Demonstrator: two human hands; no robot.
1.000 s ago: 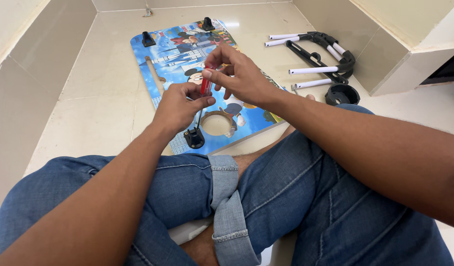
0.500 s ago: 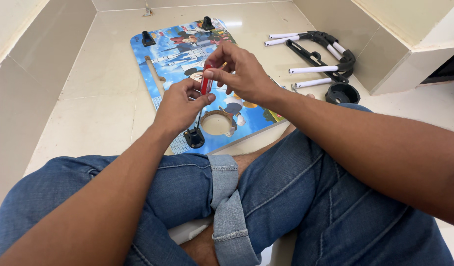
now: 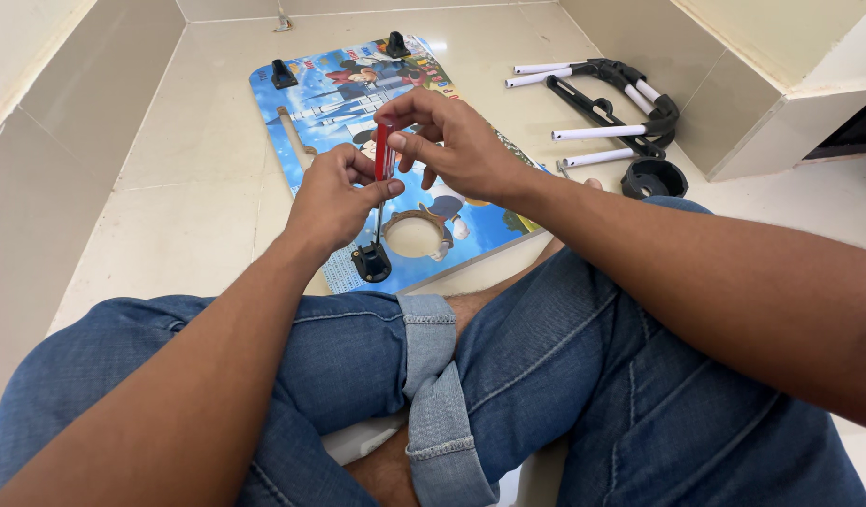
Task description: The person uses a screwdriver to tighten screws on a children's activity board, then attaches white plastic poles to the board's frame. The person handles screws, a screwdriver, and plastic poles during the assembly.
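A red-handled screwdriver (image 3: 382, 155) stands upright, its shaft reaching down to a black bracket (image 3: 371, 262) at the near corner of a colourful cartoon-printed board (image 3: 339, 84) that lies flat on the floor. My left hand (image 3: 332, 195) pinches the lower part of the handle. My right hand (image 3: 447, 145) grips the top of the handle with fingers and thumb. A round hole (image 3: 414, 235) in the board lies just right of the bracket.
Two more black brackets (image 3: 283, 73) (image 3: 395, 44) sit on the board's far corners. Black and white folding legs (image 3: 610, 103) and a black ring cup (image 3: 655, 177) lie at right beside a tiled step (image 3: 780, 103). My crossed legs in jeans (image 3: 508, 376) fill the foreground.
Both hands stay on the screwdriver over the bracket; the right hand's fingers have shifted slightly around the handle top.
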